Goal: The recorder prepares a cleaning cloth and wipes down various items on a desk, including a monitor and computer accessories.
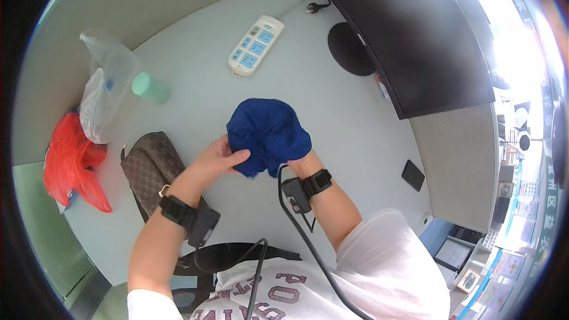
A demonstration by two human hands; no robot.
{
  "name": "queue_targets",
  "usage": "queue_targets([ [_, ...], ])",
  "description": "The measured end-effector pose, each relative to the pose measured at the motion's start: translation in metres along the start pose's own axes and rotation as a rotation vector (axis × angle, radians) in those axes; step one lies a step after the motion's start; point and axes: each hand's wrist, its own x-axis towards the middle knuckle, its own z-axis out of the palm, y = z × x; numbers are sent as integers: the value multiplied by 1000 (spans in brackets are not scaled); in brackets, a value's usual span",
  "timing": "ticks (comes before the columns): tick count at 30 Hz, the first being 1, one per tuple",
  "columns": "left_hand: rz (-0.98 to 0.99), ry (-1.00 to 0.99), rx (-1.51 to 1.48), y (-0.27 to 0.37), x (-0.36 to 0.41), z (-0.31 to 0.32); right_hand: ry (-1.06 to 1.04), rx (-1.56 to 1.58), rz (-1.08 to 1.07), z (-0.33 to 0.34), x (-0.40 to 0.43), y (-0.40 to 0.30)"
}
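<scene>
A dark blue piece of soft cloth (268, 135), rounded and gathered into folds, is held above the desk in front of me. My left hand (221, 156) grips its left edge, with the thumb lying on top and the other fingers partly behind it. From the lower right, my right hand (302, 163) holds the cloth; most of its fingers are hidden underneath. Black straps with small boxes sit on both wrists, and cables run down from them.
On the pale desk (355, 142) stand a power strip (256, 46), a monitor (413, 31) and a mint-green bottle (150, 87). Leftward lie a brown patterned bag (153, 164), a clear plastic bag (104, 93) and a red plastic bag (73, 160). A phone (413, 175) rests at right.
</scene>
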Motion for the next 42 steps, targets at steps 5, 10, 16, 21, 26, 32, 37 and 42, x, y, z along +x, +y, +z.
queue_targets([
  [5, -230, 223, 52, -19, 15, 14, -104, -1997, -194, -13, -9, -16],
  [10, -167, 179, 12, -57, 37, 33, 25, -1807, -75, -18, -40, 28],
  [16, -59, 165, 585, -66, 14, -1, -29, -1994, -19, -6, -39, 40],
  [21, 154, 203, 890, -46, 11, 13, 256, -1874, -212, -53, -1, 2],
  [26, 241, 433, 1453, -60, 18, 15, 820, -2092, -424, -85, 76, -90],
  [32, 10, 177, 1536, -73, 29, 4, 731, -2486, -223, -135, 105, -91],
  [37, -4, 133, 1577, -76, 30, 4, 934, -2535, -280, -160, 146, -110],
  [42, 29, 150, 1566, -81, 28, -1, 1085, -2374, 8, -163, 200, -134],
])
